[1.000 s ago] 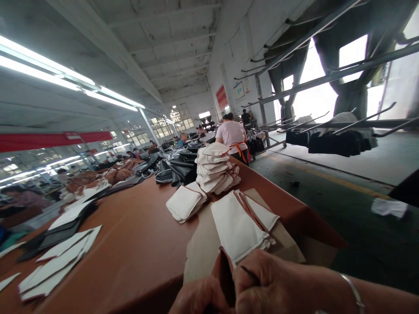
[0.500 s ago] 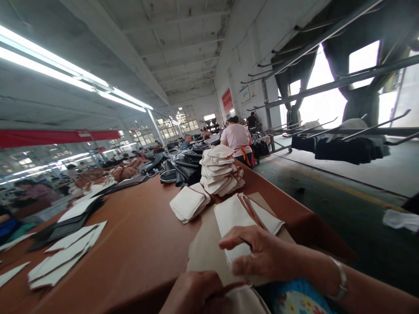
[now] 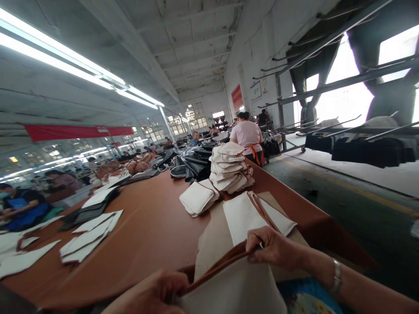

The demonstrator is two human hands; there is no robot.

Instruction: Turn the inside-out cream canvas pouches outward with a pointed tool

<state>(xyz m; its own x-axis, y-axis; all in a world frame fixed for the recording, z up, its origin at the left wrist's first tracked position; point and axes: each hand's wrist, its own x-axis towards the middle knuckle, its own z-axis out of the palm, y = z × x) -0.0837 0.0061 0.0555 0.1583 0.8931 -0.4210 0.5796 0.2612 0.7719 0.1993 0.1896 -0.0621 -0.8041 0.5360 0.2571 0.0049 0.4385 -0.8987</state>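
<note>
A white panel with a brown edge point(image 3: 234, 285) hangs between my hands at the bottom of the head view. My left hand point(image 3: 153, 290) is closed on its left end. My right hand point(image 3: 271, 246), with a bracelet at the wrist, pinches its upper right edge. Just beyond lies a fanned set of white panels with brown edges point(image 3: 240, 213), on a tan sheet point(image 3: 209, 242). A small pile of white pieces point(image 3: 199, 196) sits to the left of a taller stack of white pieces point(image 3: 229, 168).
The brown table point(image 3: 147, 226) holds loose white panels point(image 3: 93, 237) and dark panels point(image 3: 91, 212) at left, black items point(image 3: 193, 163) farther back. A person in a pink top point(image 3: 247, 135) stands beyond. A metal rack point(image 3: 343, 87) is at right.
My right hand, open over the fanned panels before, is now closed on the edge of the panel. That panel has come up into view, and my left hand has moved left. The view has shifted left.
</note>
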